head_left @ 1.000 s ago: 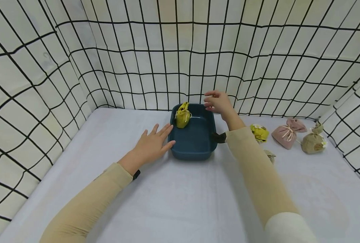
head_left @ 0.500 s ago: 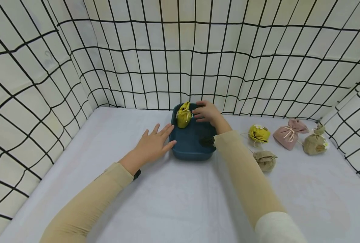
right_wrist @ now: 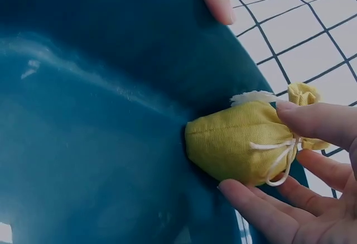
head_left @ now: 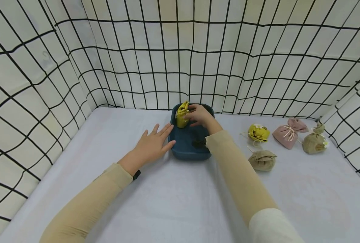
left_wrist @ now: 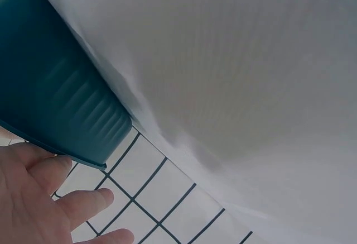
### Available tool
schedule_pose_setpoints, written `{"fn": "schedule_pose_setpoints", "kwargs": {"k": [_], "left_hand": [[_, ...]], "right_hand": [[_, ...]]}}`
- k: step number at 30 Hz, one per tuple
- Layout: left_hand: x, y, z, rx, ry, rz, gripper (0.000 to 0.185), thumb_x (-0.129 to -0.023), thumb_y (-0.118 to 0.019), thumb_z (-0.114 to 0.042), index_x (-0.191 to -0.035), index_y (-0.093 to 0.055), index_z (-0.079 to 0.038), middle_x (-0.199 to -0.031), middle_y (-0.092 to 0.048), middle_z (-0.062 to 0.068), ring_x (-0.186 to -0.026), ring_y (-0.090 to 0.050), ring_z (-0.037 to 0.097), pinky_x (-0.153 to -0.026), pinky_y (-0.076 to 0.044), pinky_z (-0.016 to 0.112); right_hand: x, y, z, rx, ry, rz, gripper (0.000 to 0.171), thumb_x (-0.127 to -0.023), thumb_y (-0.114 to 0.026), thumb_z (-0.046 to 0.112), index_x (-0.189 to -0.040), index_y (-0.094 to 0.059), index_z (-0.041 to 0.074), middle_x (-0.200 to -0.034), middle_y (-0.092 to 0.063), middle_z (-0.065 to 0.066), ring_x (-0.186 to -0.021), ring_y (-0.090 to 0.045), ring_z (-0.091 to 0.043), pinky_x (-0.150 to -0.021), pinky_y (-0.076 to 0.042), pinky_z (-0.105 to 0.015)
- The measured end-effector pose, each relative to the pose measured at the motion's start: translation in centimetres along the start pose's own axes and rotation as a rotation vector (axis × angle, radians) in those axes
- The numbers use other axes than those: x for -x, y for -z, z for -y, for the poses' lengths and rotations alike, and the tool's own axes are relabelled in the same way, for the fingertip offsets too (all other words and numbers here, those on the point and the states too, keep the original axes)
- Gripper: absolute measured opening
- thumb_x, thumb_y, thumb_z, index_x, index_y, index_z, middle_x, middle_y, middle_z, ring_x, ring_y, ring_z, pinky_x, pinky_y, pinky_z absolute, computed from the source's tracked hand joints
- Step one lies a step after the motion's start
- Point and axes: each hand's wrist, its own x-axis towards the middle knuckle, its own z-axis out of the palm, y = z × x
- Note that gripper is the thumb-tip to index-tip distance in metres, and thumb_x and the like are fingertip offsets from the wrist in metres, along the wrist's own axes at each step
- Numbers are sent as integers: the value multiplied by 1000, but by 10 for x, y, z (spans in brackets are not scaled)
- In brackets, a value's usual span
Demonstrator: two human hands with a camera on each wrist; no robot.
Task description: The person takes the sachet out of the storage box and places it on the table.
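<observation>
A dark teal plastic bin (head_left: pixel 186 150) stands near the mesh at the back. Inside it, against the far left corner, a yellow drawstring pouch (right_wrist: pixel 237 143) with a white cord leans on the wall. My right hand (head_left: pixel 201 116) reaches into the bin and holds this pouch near its tied neck. In the right wrist view the thumb lies on one side of the cloth and the fingers on the other. With fingers spread, my left hand (head_left: pixel 150 145) touches the bin's left rim; the left wrist view shows its fingertips along the rim (left_wrist: pixel 83 163).
Right of the bin lie a second yellow pouch (head_left: pixel 258 133), a pink pouch (head_left: pixel 287 135), a beige pouch (head_left: pixel 314 143) and a grey-beige pouch (head_left: pixel 263 160). Black grid mesh (head_left: pixel 155 52) over white walls closes in the white-covered table (head_left: pixel 167 202).
My right hand has come down and left from above the bin's far right corner to the yellow pouch and taken hold of it. My left hand has stayed at the rim.
</observation>
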Motion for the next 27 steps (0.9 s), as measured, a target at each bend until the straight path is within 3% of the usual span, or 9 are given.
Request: {"fn": "schedule_pose_setpoints", "kwargs": {"k": [15, 27], "left_hand": [[3, 4, -2, 5, -9, 6, 74, -108, -39, -56, -166, -18, -16, -169, -18, 3, -153, -17, 43, -114, -20, 71], [3, 4, -3, 15, -8, 4, 73, -108, -40, -55, -166, -19, -16, -169, -19, 2, -153, -17, 43, -114, -19, 71]], "right_hand": [[-6, -18, -8, 55, 24, -33, 78, -94, -75, 8, -157, -30, 1, -160, -34, -20, -139, -44, -39, -96, -54, -50], [-8, -20, -13, 105, 83, -93, 72, -93, -76, 4, -154, -38, -1, -151, -46, -20, -130, -54, -37, -90, -58, -43]]}}
